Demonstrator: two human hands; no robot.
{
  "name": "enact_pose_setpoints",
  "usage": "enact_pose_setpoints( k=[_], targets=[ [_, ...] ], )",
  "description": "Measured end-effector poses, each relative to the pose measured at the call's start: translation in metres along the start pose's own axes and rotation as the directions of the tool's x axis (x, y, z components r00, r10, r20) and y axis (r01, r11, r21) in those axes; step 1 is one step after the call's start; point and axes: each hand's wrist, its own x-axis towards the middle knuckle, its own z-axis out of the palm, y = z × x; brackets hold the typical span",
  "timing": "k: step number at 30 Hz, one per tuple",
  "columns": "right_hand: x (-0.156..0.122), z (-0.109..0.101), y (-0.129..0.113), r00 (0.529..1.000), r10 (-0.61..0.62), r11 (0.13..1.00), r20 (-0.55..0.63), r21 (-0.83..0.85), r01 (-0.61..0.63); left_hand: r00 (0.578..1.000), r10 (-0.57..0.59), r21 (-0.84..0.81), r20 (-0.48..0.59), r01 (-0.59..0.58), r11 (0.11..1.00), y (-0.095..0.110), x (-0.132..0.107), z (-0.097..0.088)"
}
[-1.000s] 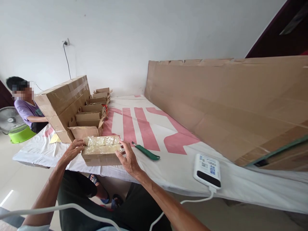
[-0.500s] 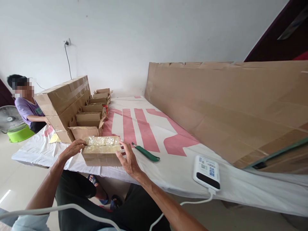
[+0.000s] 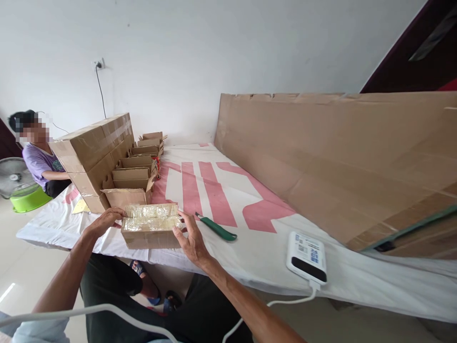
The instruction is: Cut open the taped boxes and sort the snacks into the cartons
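A small brown cardboard box (image 3: 150, 234) sits at the near edge of the cloth-covered table, its top covered by shiny clear tape or plastic wrap (image 3: 152, 216). My left hand (image 3: 103, 221) presses against the box's left end with curled fingers. My right hand (image 3: 191, 236) rests against its right end, thumb on the front corner, fingers spread along the side. A green-handled cutter (image 3: 217, 227) lies on the cloth just right of my right hand.
A row of open small cartons (image 3: 134, 178) runs back beside a big sealed carton (image 3: 94, 143). Large flat cardboard sheets (image 3: 339, 157) lean on the right. A white power bank (image 3: 307, 257) with a cable lies near the table edge. Another person (image 3: 37, 155) sits at far left by a fan (image 3: 12, 176).
The wrapped flap at the box's back has been pressed down flatter onto the top. Both hands stay at the box's ends, hardly shifted.
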Motion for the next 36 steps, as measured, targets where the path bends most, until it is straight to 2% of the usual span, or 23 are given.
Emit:
enact_pose_setpoints(
  k=[7, 15, 21, 25, 31, 36],
  targets=[
    [-0.004, 0.001, 0.005, 1.000, 0.008, 1.000, -0.005, 0.029, -0.008, 0.998, 0.009, 0.052, 0.070, -0.013, 0.999, 0.007, -0.001, 0.003],
    [-0.008, 0.002, 0.008, 1.000, 0.027, 0.998, -0.005, 0.059, -0.026, 0.976, 0.122, 0.081, 0.178, -0.138, 0.987, 0.004, -0.006, -0.002],
    [-0.011, 0.005, 0.011, 1.000, 0.016, 0.999, 0.007, 0.042, -0.016, 0.963, 0.231, 0.171, 0.138, -0.253, 0.952, -0.013, -0.014, 0.000],
    [-0.013, 0.008, 0.016, 1.000, -0.015, 1.000, -0.004, 0.023, 0.015, 0.962, 0.234, 0.224, 0.141, -0.261, 0.939, -0.017, -0.022, 0.004],
    [-0.020, 0.017, 0.022, 0.997, -0.025, 0.999, -0.070, -0.044, 0.022, 0.956, 0.258, 0.142, 0.141, -0.278, 0.950, -0.025, -0.020, 0.010],
    [-0.029, 0.026, 0.020, 0.990, -0.059, 0.990, -0.128, -0.137, 0.042, 0.953, 0.298, 0.125, 0.048, -0.302, 0.945, -0.041, -0.012, 0.015]
  ],
)
